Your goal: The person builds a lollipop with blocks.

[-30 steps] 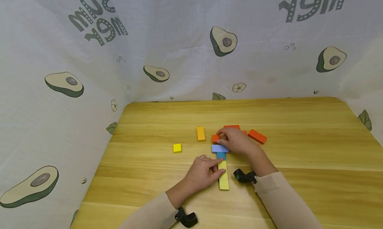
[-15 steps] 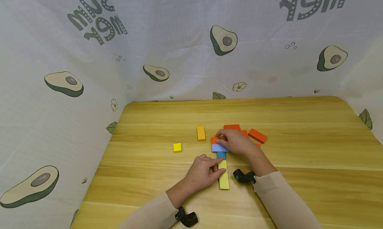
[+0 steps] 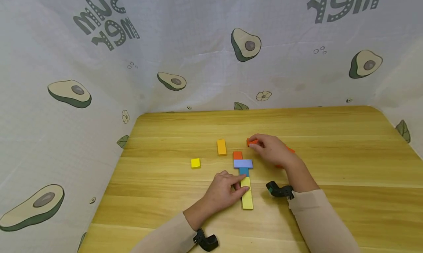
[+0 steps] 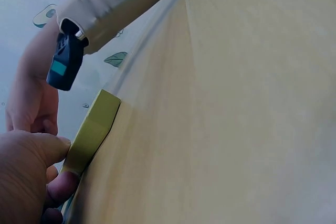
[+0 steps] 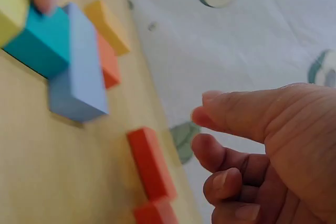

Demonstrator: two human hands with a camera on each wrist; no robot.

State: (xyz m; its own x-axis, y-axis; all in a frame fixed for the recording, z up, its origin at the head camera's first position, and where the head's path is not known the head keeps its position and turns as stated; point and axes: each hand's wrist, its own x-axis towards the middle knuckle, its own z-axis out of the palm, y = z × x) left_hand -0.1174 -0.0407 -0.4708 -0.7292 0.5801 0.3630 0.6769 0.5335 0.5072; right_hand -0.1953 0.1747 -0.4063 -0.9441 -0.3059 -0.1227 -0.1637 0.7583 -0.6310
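Note:
A short line of blocks lies on the table: a yellow block [image 3: 247, 199], a teal-blue block [image 3: 243, 171], a periwinkle block [image 3: 243, 164] set crosswise and a small orange-red block [image 3: 237, 155] at its far end. My left hand [image 3: 222, 190] touches this line, index fingertip on the teal-blue block and thumb on the yellow one. Farther back, my right hand [image 3: 272, 150] hovers at a red block [image 3: 252, 142]. Thumb and forefinger have a small gap with nothing between them in the right wrist view, apart from the red block [image 5: 151, 163] there.
An orange block [image 3: 221, 147] and a small bright yellow block [image 3: 195, 163] lie left of the line. More red blocks [image 3: 290, 149] are partly hidden behind the right hand. A printed cloth [image 3: 205, 62] hangs along the table's back and sides.
The small orange-red block has moved against the periwinkle block, and the right hand has let go of it. That hand has shifted back and right to the red block. The left hand stays put.

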